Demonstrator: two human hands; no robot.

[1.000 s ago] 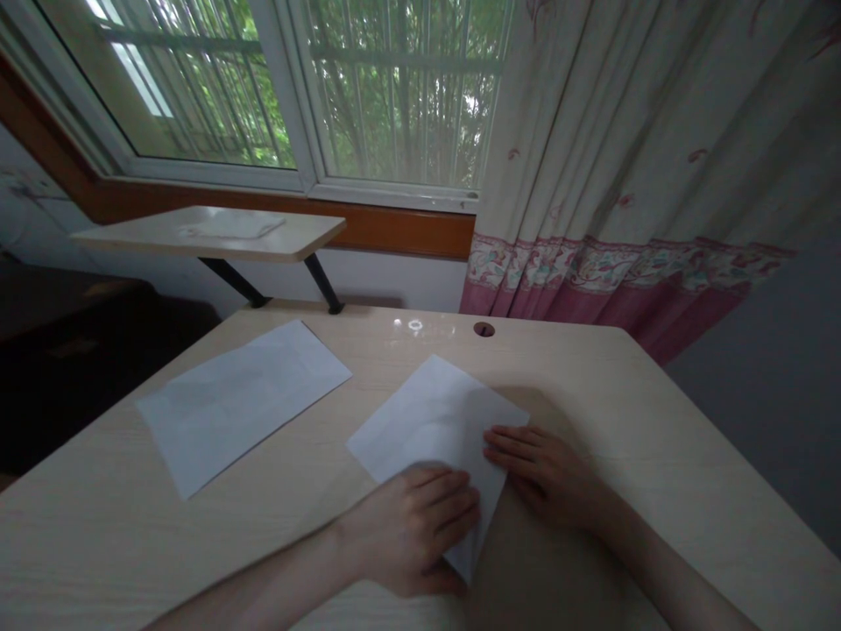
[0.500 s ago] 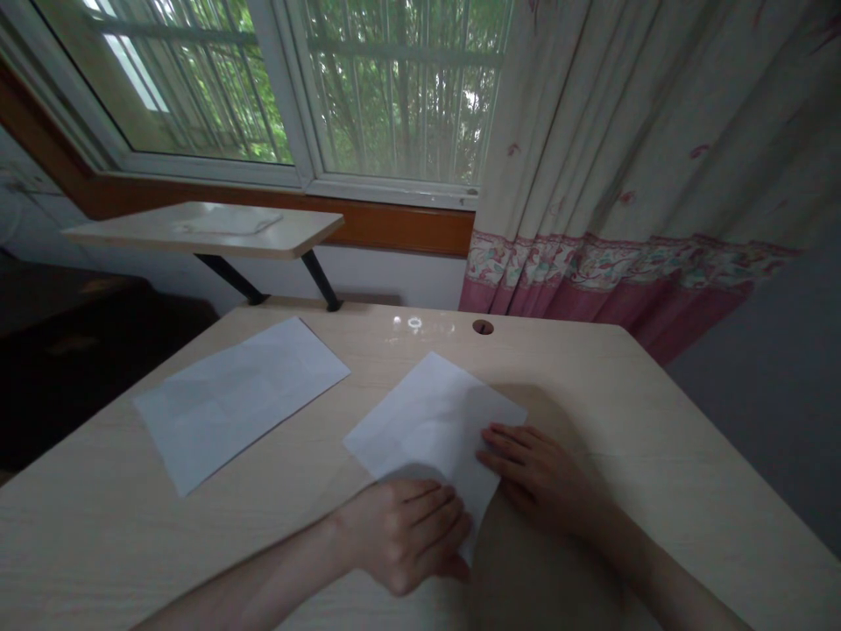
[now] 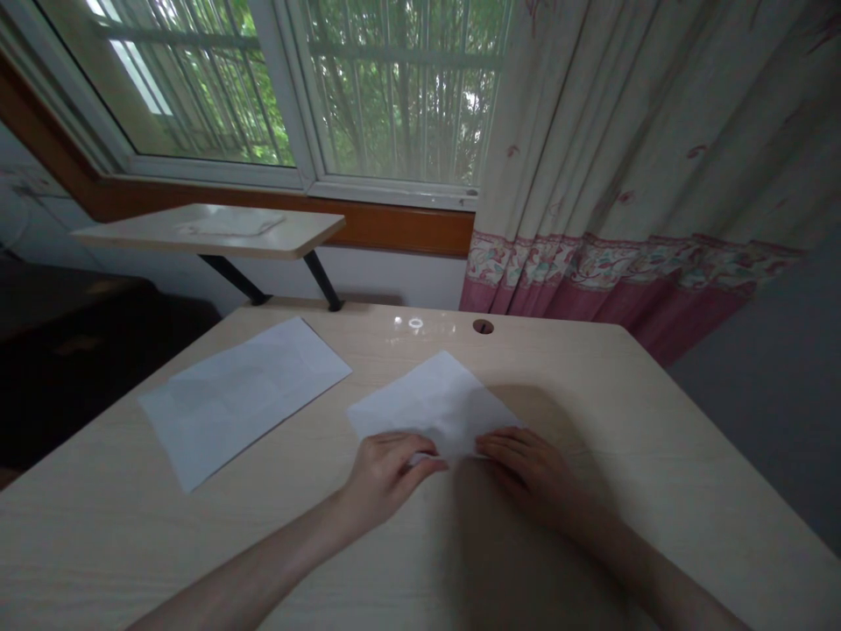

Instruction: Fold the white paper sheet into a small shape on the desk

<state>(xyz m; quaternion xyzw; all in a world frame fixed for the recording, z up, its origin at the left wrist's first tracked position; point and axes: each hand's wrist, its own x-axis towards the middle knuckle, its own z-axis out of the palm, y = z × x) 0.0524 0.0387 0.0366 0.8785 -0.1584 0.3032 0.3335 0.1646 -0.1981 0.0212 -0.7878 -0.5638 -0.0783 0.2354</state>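
A white sheet of paper (image 3: 437, 394) lies on the desk in front of me, one corner pointing away toward the window. Along its near side the edge is folded over. My left hand (image 3: 396, 469) pinches this edge between thumb and fingers, and a bit of paper shows in the pinch. At the right end of the same edge, my right hand (image 3: 526, 464) has its fingers curled over the paper, holding it; its thumb is mostly hidden underneath. A small gap separates the two hands.
A stack of larger white paper (image 3: 246, 399) lies to the left on the pale wooden desk (image 3: 368, 570). Behind it a raised shelf (image 3: 295, 237) stands on black legs. A round cable hole (image 3: 484, 327) sits near the back edge, by the curtain (image 3: 591, 175).
My left hand has moved up and away from me, carrying the sheet's near corner over into a fold. My right hand has stayed at the right edge, with only a slight shift.
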